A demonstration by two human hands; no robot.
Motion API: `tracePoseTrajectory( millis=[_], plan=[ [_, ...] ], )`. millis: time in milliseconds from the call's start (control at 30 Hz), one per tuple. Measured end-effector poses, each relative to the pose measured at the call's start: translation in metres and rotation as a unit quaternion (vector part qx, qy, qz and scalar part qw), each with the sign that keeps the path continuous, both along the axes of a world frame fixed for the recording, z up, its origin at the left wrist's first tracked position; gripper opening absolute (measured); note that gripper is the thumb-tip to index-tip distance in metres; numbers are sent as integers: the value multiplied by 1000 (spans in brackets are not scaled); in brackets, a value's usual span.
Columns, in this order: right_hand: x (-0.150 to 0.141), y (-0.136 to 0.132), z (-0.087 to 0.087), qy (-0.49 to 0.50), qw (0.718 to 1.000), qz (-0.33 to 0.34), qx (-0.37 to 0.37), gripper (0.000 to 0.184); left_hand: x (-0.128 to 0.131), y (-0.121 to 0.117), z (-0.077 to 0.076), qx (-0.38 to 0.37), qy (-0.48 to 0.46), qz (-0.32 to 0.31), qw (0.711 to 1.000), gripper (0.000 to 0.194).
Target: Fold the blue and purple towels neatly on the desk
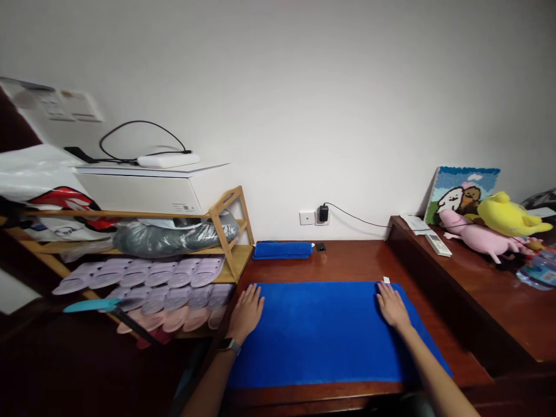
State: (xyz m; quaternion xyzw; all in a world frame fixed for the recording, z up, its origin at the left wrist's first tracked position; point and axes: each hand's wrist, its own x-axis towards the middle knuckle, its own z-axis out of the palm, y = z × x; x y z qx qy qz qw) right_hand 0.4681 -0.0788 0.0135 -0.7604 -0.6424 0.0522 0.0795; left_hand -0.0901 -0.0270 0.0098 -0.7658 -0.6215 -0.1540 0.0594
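Note:
A blue towel lies spread flat on the dark red wooden table. My left hand rests palm down at the towel's far left corner, its fingers stretched out and a watch on the wrist. Over by the far right corner, my right hand lies flat on the cloth with its fingers extended. A small white tag sticks out from the far edge just beyond the right fingertips. Against the wall sits a second blue towel, folded into a narrow strip.
On the left, a wooden rack holds several lilac and pink slippers and a white box. A raised ledge on the right carries plush toys and a remote. A black charger is plugged into the wall.

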Motion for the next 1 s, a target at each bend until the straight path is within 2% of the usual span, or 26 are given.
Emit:
tracePoseTrajectory(
  millis=[100,200,267,300,333,400,500,567,667,733,800,867,933,1000],
  plan=[
    [-86,10,13,45,994,94,39,70,72,1,6,-9,-24,-85,996,61],
    [-166,20,18,83,980,178,22,68,134,6,1,-44,-32,-153,987,57],
    [-188,25,17,86,975,204,2,67,146,11,-6,-63,-36,-147,986,57],
    [-187,27,15,82,974,210,-5,68,140,15,-9,-69,-37,-130,988,58],
    [-176,28,13,76,975,210,-9,68,127,19,-12,-73,-36,-106,991,60],
    [-134,27,7,60,981,186,-14,69,84,27,-17,-77,-28,-51,995,65],
    [-39,19,-7,24,996,83,-36,73,9,34,-18,-75,-2,16,997,72],
    [23,13,-18,-2,999,3,-50,75,-26,36,-15,-81,12,20,996,73],
    [84,7,-30,-17,997,-54,-58,77,-45,36,-8,-91,25,6,995,74],
    [97,8,-29,-20,996,-67,-62,78,-40,35,0,-92,28,11,995,73],
    [82,7,-22,-26,996,-69,-49,77,-24,31,9,-84,19,15,996,72],
    [41,2,-11,-31,998,-55,-3,76,5,18,16,-59,-3,7,998,70],
    [-23,-12,-4,-19,998,-13,55,74,51,-6,16,-24,-30,-24,999,67],
    [-97,-34,-2,23,994,70,76,72,107,-39,7,-1,-52,-94,994,62]
  ],
)
